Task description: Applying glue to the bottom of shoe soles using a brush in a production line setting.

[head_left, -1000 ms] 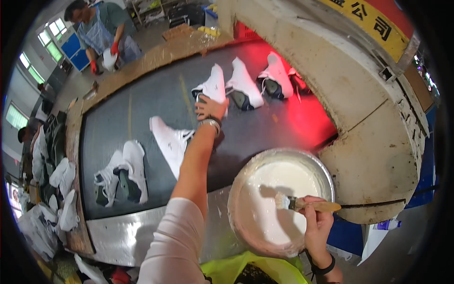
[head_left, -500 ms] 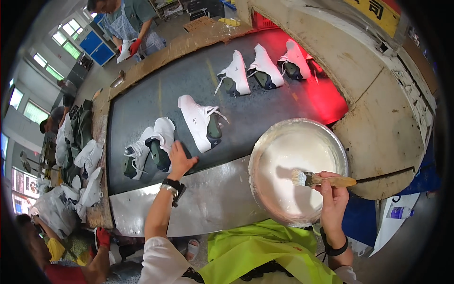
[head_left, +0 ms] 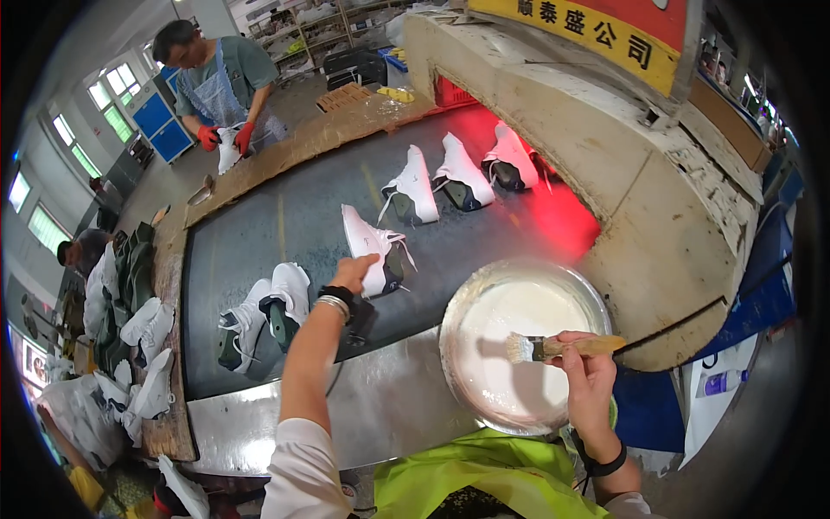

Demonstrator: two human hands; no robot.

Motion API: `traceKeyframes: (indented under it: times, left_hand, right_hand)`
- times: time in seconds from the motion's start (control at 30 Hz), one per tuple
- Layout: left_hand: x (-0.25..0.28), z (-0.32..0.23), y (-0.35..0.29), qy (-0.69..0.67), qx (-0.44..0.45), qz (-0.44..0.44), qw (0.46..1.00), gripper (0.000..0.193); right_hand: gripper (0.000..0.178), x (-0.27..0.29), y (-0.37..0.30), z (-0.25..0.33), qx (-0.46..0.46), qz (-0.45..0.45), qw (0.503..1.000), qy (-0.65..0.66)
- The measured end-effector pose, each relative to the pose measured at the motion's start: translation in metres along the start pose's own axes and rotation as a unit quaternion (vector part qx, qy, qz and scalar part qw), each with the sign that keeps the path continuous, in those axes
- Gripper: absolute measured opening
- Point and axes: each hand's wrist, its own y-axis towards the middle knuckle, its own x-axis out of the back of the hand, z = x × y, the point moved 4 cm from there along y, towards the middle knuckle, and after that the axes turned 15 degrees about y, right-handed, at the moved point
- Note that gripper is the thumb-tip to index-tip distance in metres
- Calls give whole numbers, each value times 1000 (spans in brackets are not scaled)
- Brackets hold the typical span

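My left hand (head_left: 353, 272) is at the middle of the dark belt, with its fingers against the side of a white sneaker (head_left: 373, 240) that has a dark green and navy heel and loose laces. The fingers look closed on the shoe's edge, though part of the grip is hidden. In my right hand (head_left: 590, 381) is a paintbrush (head_left: 596, 345), pinched by its wooden handle. Its whitish bristles hang above a round metal basin (head_left: 451, 381) of milky white liquid (head_left: 501, 381). Nearer on the left stand two more sneakers (head_left: 290, 290), side by side.
Three sneakers (head_left: 413, 186) stand farther along the belt (head_left: 320, 208), near a red-lit machine opening (head_left: 553, 208). A metal ledge (head_left: 380, 372) borders the near side. White and green shoes (head_left: 151, 320) crowd the left board. Across the belt, a person (head_left: 229, 95) in red gloves handles a shoe.
My left hand has moved from beside the left pair to the middle sneaker, which has shifted slightly away along the belt. The brush stays over the basin. The view has tilted up.
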Motion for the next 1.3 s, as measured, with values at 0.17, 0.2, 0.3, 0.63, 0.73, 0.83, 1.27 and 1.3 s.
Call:
traceKeyframes:
  times: [0.17,0.2,0.3,0.63,0.73,0.83,1.27,1.3]
  left_hand:
    - [54,35,-60,387,-301,-5,871,64]
    - [60,20,-80,256,-166,-10,952,64]
    - [60,30,-184,299,-89,-95,945,74]
    - [-21,27,-364,296,-136,-194,925,101]
    - [-23,43,-338,130,-48,-102,985,101]
    - [-34,55,-325,23,27,4,999,106]
    - [-67,89,-268,46,97,58,992,122]
    - [-62,88,-267,31,82,69,994,123]
  right_hand:
    - [15,5,-20,14,-2,15,1000,-4]
    - [16,9,-22,13,1,17,1000,11]
    - [17,15,-31,16,-4,28,999,28]
    - [22,32,-3,-23,4,64,995,-76]
    - [20,35,17,-44,-26,93,989,-108]
    - [18,36,25,-49,-29,103,977,-186]
    - [15,3,55,-113,3,174,813,-556]
    - [15,2,55,-110,-17,205,795,-570]
